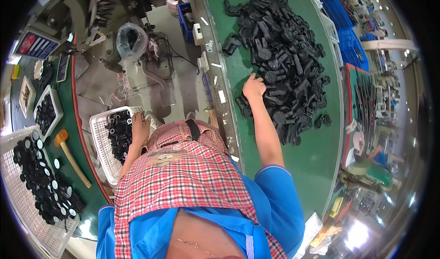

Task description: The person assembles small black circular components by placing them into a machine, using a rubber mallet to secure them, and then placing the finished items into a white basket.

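Note:
My left hand (140, 127) is curled over the right rim of a white plastic basket (99, 135) beside my apron. Inside the basket lie several small black plastic parts (120, 133). My right hand (255, 87) is stretched out over the green bench (305, 167), at the left edge of a large heap of black plastic parts (286, 66). These look like short tubes with round, disc-shaped ends. The right fingers are extended and apart at the pile, and no part shows in them.
On the left bench are a mallet with an orange head (61, 136), a white crate (13, 190) of black parts with white discs, and a white tray (56, 104). A bag-lined bin (132, 41) stands on the floor ahead. Blue crates (350, 48) are at the far right.

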